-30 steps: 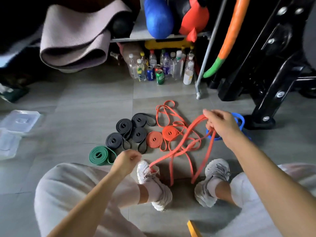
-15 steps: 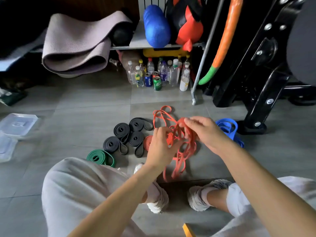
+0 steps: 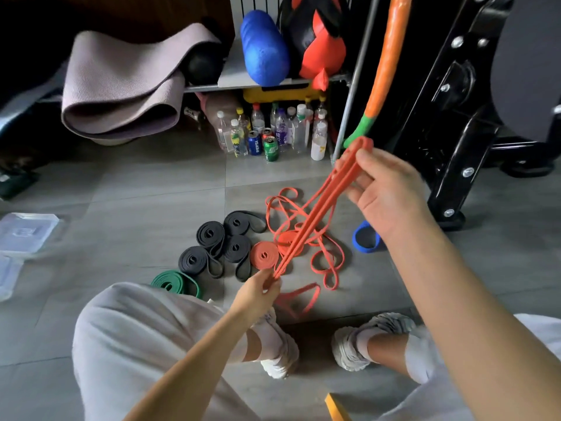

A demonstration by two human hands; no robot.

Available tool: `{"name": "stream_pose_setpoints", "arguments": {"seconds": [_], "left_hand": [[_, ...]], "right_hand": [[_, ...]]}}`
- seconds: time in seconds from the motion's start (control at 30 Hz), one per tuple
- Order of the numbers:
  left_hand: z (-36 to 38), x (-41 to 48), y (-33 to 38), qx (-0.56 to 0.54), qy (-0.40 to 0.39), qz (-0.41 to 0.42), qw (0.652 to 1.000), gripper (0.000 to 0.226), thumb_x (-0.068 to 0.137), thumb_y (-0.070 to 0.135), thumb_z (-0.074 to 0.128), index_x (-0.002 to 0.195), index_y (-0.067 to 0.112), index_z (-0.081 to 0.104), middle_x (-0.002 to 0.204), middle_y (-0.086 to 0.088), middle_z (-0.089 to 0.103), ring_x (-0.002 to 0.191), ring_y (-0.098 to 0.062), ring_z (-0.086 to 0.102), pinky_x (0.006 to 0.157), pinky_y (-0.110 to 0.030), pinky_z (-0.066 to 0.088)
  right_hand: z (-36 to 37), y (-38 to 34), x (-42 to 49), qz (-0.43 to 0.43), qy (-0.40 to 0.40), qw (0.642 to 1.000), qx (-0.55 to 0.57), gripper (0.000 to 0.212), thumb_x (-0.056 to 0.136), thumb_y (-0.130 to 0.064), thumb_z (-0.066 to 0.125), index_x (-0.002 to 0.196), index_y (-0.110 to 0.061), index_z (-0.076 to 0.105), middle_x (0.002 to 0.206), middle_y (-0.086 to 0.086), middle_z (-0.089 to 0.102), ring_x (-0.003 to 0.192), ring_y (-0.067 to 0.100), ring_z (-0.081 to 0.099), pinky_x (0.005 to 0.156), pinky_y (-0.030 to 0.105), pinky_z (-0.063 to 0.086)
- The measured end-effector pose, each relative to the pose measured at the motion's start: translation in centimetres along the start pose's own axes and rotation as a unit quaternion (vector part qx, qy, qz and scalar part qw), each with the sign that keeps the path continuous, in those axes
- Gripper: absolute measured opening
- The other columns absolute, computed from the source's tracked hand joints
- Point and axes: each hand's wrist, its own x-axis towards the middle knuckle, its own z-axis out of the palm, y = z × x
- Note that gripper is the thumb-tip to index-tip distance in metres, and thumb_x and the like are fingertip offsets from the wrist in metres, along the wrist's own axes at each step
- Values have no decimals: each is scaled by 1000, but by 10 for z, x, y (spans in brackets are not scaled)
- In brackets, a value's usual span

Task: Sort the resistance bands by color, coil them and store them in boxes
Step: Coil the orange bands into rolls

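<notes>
The floor (image 3: 121, 208) is being used as the sorting area. All positions below are being given relative to the coiled orange band (image 3: 264, 255) lying on it.

1. The clear boxes (image 3: 27, 230) are being kept well to the left of that coil, apart from every band. Their contents cannot be told.
2. A tangle of loose orange bands (image 3: 315, 243) is lying just to the right of the coil, not yet rolled.
3. One folded orange band (image 3: 315, 214), doubled into several strands, is being held taut in the air above the coil.
4. The black coils (image 3: 209, 235) are being grouped just to the left of the coil. The green coil (image 3: 176, 282) is lying further left, and the blue band (image 3: 365, 240) to the right, beyond the tangle.
5. The far, upper end of the folded band is being gripped by the right hand (image 3: 385, 192), fingers and thumb curled round it.
6. The near, lower end is being pinched between thumb and fingertips by the left hand (image 3: 258, 288), just on the person's side of the coil.

Step in hand, as judged: the orange group is being coiled, and this band is being straightened before rolling.

Next move, as judged: the strands are to be kept flat and aligned. Rolling is to be started from one end under light tension, so that the coil is not sprung open.
</notes>
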Motion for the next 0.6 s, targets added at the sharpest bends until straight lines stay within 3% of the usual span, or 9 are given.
{"name": "stream_pose_setpoints", "arguments": {"seconds": [0.13,0.23,0.27,0.33,0.37,0.4,0.43,0.5,0.6], "left_hand": [[-10,-6,-13,-31,34,-27,999,22,92,22,56,73,14,52,61,-1,54,53,-12,46,54,-27,36],[-23,-6,-2,-60,92,8,994,24,93,23,56,72,11,54,59,1,46,55,-15,39,55,-29,33],[-28,-6,5,-67,99,24,992,24,92,22,57,69,18,53,60,4,46,56,-13,40,56,-28,33],[-40,-5,24,-52,106,74,990,23,92,15,56,73,27,55,65,10,49,60,-7,45,61,-26,36],[-45,-3,32,-31,97,102,990,19,91,10,56,81,25,61,71,12,52,67,-7,49,66,-26,38],[-48,-3,39,-3,78,128,989,17,90,7,55,91,19,67,77,12,53,75,-9,52,73,-26,40],[-49,-2,45,27,47,150,987,20,89,5,55,100,15,68,81,11,55,82,-11,54,79,-26,42],[-46,-2,54,74,-15,180,981,22,87,5,57,105,12,67,87,9,61,89,-15,59,85,-27,45],[-36,-6,62,54,-42,153,986,30,83,7,61,112,14,57,96,4,68,94,-16,64,84,-28,48]], "right_hand": [[-9,4,14,23,56,997,-45,8,90,-8,57,87,-5,64,70,8,69,63,17,69,58,30,57],[-33,39,19,111,86,966,-219,20,90,-12,58,74,-2,61,59,12,65,48,16,63,46,27,53],[-45,54,18,130,68,926,-349,24,87,-19,60,68,-3,62,64,17,65,51,20,64,51,31,55],[-63,79,12,149,10,763,-630,29,82,-32,61,67,-7,62,81,22,68,72,31,66,63,35,51],[-67,86,4,139,-15,674,-725,27,82,-35,61,75,-9,63,93,21,68,84,33,65,64,31,45],[-67,91,-4,110,-43,626,-771,25,82,-34,63,89,-9,64,107,20,65,95,32,63,68,29,41],[-67,94,-9,70,-80,624,-774,33,81,-30,66,107,-11,62,121,18,60,108,30,58,76,28,41],[-58,95,-18,14,-191,680,-708,70,77,-20,73,138,-14,41,144,7,41,131,21,40,100,25,32],[-44,104,-22,72,-287,728,-618,77,75,-19,75,141,-17,36,128,-6,49,115,11,47,96,22,35]]}}
